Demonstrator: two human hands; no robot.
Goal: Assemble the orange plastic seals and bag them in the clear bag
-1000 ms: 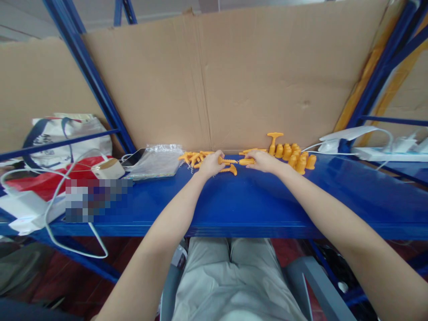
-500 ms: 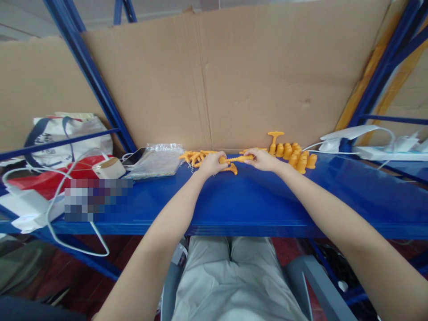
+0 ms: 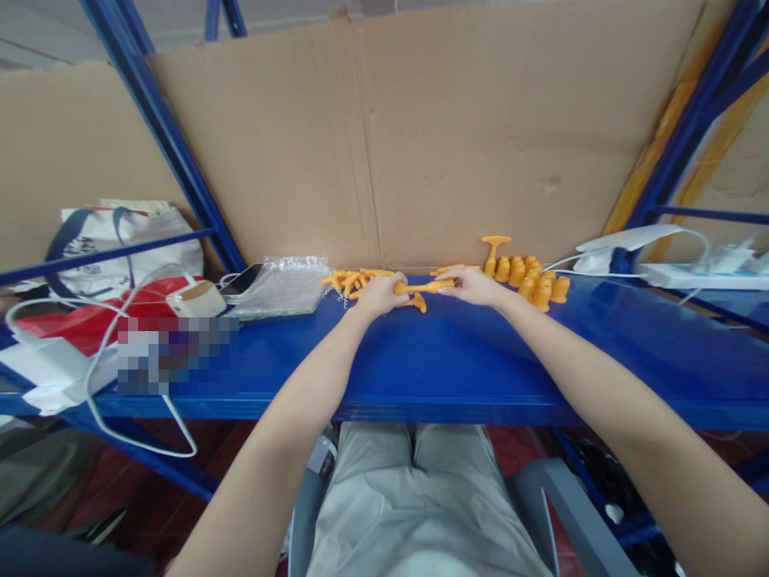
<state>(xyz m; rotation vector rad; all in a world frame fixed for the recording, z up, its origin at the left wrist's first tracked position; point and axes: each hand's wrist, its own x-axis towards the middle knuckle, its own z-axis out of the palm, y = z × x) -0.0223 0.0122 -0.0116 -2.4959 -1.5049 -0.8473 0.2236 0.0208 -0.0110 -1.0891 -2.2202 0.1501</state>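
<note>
1. Both my grips are busy: the left hand point(image 3: 381, 296) is closed round an orange handle point(image 3: 400, 288), above the back of the counter point(image 3: 444, 361).
2. Between my hands, a second ago, a gap parted the handle's twisted shaft from the tube point(image 3: 444, 284); now they lie in line and seem to meet, so I judge the pieces are being joined. How deep, I can't tell.
3. My right hand point(image 3: 476, 287) pinches the tube's far end, fingers narrow.
4. Materials, from the left: a clear, crinkled bag point(image 3: 282, 286), then piled handles point(image 3: 344, 281), smooth and curved, with thin metal spirals point(image 3: 337, 296).
5. Just below my left hand, a loose piece point(image 3: 420, 303) shows a hooked end.
6. Rightmost, a T-shaped piece point(image 3: 496, 250) stands upright beside rounded, waisted cups point(image 3: 541, 295), seemingly plastic.
</note>
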